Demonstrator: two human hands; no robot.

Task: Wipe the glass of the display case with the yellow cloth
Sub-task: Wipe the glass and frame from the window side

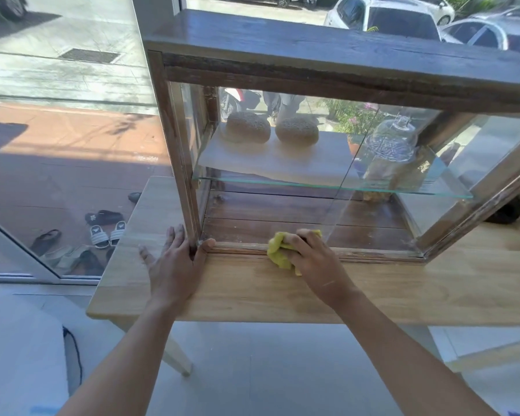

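Note:
A wooden display case (336, 52) with glass panes stands on a light wooden table (252, 292). My right hand (312, 256) grips a bunched yellow cloth (278, 250) and presses it against the bottom edge of the front glass (282, 217), left of the middle. My left hand (174, 259) lies flat on the table at the case's lower left corner, thumb against the bottom rail and fingers spread beside the corner post. Inside, a glass shelf (312, 184) carries two round loaves (248, 127) and a glass dome (392, 139).
The table ends just left of my left hand and its front edge runs below both wrists. Behind the case is a large window onto a pavement with parked cars (385, 16). Several sandals (105, 232) lie outside at the lower left.

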